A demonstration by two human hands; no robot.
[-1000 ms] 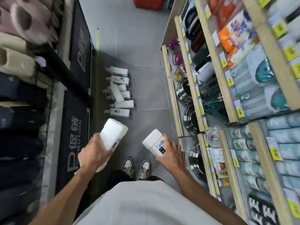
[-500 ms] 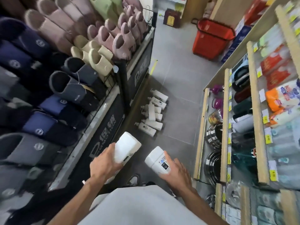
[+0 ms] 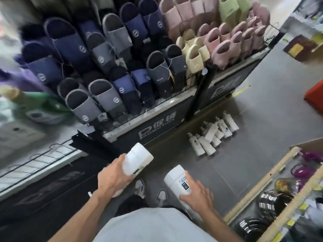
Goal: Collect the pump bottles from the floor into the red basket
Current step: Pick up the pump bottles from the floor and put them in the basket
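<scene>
Left hand (image 3: 113,178) grips a white pump bottle (image 3: 138,158); right hand (image 3: 197,191) grips a second bottle (image 3: 175,179). Other bottles (image 3: 213,135) lie clustered on the floor (image 3: 262,137). Red basket (image 3: 314,97) sits well apart: a slack grip in transit risks a drop.

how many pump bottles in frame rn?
9. One bottle in the left hand, one in the right hand, seven in a pile on the floor by the slipper rack. Overlap may hide more.

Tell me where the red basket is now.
Only a corner of the red basket shows at the head view's far right edge, on the floor beyond the pile of bottles.
</scene>
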